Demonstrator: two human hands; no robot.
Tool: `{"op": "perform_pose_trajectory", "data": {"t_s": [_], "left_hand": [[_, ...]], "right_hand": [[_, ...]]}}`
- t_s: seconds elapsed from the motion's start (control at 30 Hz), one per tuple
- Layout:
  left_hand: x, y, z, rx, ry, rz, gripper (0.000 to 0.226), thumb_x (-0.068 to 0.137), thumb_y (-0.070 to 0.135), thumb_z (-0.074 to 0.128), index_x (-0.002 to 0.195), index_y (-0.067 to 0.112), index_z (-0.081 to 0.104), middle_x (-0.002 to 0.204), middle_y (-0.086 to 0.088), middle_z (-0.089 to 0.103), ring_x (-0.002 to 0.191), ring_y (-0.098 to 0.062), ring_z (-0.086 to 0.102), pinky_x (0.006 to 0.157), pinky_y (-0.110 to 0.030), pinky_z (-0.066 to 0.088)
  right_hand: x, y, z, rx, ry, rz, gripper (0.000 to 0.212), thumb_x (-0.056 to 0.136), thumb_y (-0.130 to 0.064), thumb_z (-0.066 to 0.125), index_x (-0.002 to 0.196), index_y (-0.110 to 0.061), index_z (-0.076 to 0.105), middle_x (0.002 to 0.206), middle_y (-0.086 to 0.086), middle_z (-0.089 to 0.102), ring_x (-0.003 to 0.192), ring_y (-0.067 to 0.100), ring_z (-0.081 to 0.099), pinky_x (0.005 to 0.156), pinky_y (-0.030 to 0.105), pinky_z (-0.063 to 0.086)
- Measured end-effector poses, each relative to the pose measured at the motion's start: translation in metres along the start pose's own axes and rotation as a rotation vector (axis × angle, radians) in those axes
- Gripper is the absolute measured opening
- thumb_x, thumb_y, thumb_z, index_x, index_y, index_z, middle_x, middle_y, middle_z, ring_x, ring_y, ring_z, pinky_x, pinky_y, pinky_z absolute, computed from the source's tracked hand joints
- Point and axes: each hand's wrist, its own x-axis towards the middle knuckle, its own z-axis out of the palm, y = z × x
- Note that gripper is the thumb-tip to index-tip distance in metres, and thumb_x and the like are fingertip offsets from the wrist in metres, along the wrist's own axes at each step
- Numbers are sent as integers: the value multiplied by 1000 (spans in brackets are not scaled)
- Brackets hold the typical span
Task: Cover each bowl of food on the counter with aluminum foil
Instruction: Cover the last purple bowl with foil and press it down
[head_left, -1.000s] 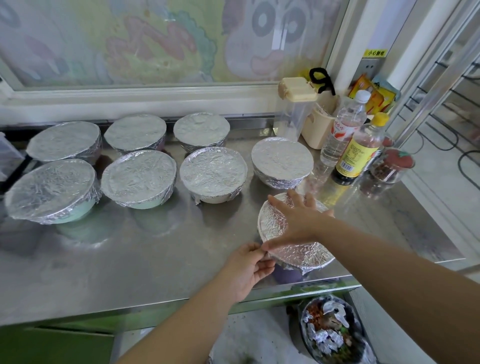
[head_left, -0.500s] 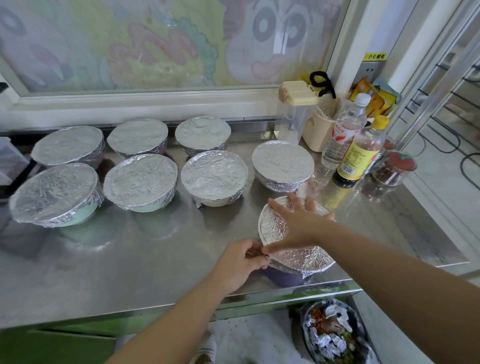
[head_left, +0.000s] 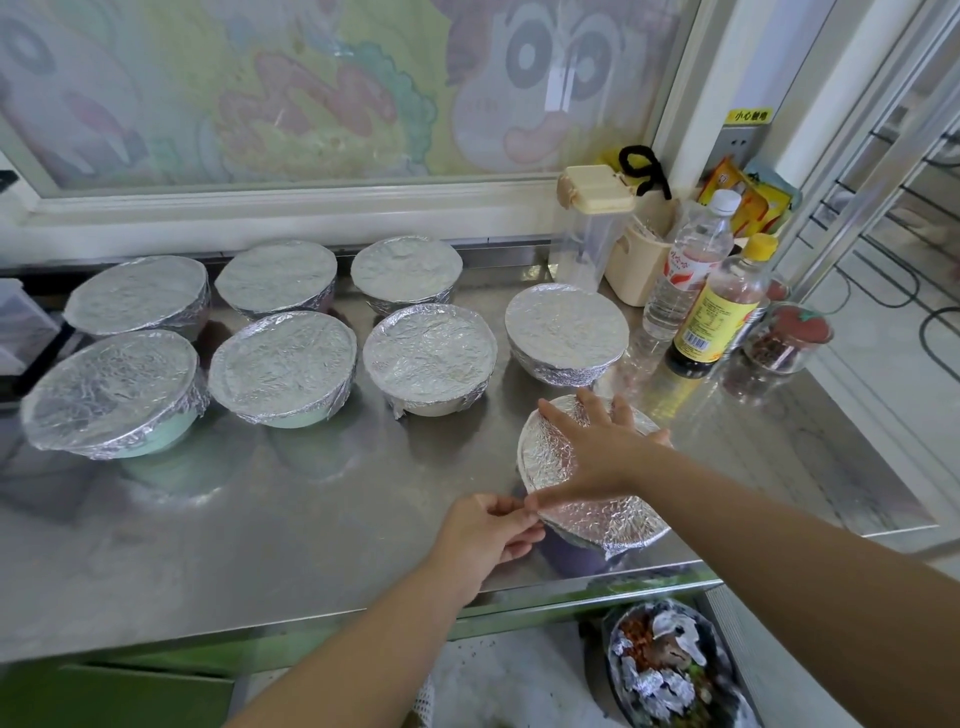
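Across upper left and centre, seven foil-covered bowls (head_left: 283, 364), sealed, well apart from both grips. Lower centre: left grip (head_left: 483, 535) pinching the foil (head_left: 597, 519) edge on the purple bowl (head_left: 569, 558), near the surface (head_left: 311, 519) front lip. Just right, right grip (head_left: 597, 447) spread flat on top, clasping nothing. Risks, probably: tearing thin foil by tugging hard; sliding the bowl off the lip; loose far rim left unsealed.

A clear bottle (head_left: 688, 265) and a yellow-labelled bottle (head_left: 719, 312) stand together, a red-lidded jar (head_left: 787, 338) just beside; a rubbish bin (head_left: 670, 670) sits below
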Motion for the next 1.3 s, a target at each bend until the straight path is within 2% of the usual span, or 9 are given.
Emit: {"op": "perform_pose_trajectory", "data": {"t_s": [0.2, 0.27, 0.37, 0.43, 0.7, 0.9, 1.07, 1.17, 1.3], "left_hand": [[-10, 18, 5, -249, -35, -162, 16, 97, -5, 55, 110, -10, 62, 92, -21, 71, 77, -25, 72, 65, -31, 61], [-15, 33, 3, -284, -102, -230, 21, 100, -2, 45, 113, -9, 60, 98, -23, 69, 92, -32, 69, 80, -38, 59], [-19, 55, -1, -261, -207, -327, 45, 101, 14, 34, 136, -13, 45, 129, -32, 56, 130, -44, 49, 110, -49, 37], [-18, 67, -1, -232, -273, -368, 59, 100, 25, 30, 145, -13, 32, 145, -35, 41, 140, -46, 34, 117, -51, 26], [-7, 83, -8, -361, -320, -453, 78, 100, 41, 32, 156, 7, -12, 154, -39, 17, 140, -60, 21, 119, -58, 14], [6, 81, -17, -412, -359, -444, 81, 99, 44, 34, 157, 11, -12, 154, -40, 17, 138, -62, 20, 117, -62, 16], [11, 78, -17, -258, -433, -404, 68, 101, 50, 26, 160, 21, 7, 152, -38, 27, 137, -59, 30, 117, -63, 19], [12, 78, -18, -171, -470, -403, 68, 100, 52, 24, 158, 16, 19, 149, -36, 35, 137, -56, 34, 118, -62, 16], [14, 83, -15, -120, -457, -420, 72, 100, 52, 24, 156, 7, 20, 148, -35, 38, 139, -54, 33, 117, -62, 16]], "right_hand": [[2, 1, 2, -6, 26, 2, 130, 52, -96, 61, 149, -60, -17, 165, -4, -28, 150, 45, -22, 102, 88, 7], [3, 1, 4, -5, 36, 1, 130, 51, -96, 62, 149, -60, -17, 165, -4, -28, 150, 45, -22, 102, 89, 7], [4, 1, 6, -10, 46, 5, 131, 52, -94, 64, 149, -60, -17, 165, -3, -27, 150, 45, -22, 102, 88, 7], [5, 1, 7, -14, 58, 7, 131, 53, -92, 66, 149, -60, -17, 166, -3, -27, 150, 45, -22, 101, 89, 7], [3, -1, 10, -14, 86, 16, 129, 55, -92, 63, 151, -57, -15, 166, -2, -26, 150, 45, -22, 103, 88, 6], [4, -2, 10, -16, 91, 31, 127, 56, -93, 60, 151, -56, -17, 166, -2, -26, 150, 45, -20, 104, 87, 7], [4, -3, 13, -13, 95, 42, 130, 54, -94, 60, 150, -56, -19, 166, -2, -27, 150, 45, -22, 103, 87, 6], [5, -3, 14, -19, 93, 47, 131, 54, -95, 59, 150, -57, -20, 165, -2, -29, 150, 45, -23, 103, 87, 6], [5, -3, 14, -22, 89, 44, 130, 53, -96, 58, 149, -57, -21, 165, -3, -29, 149, 46, -23, 102, 88, 5]]}}
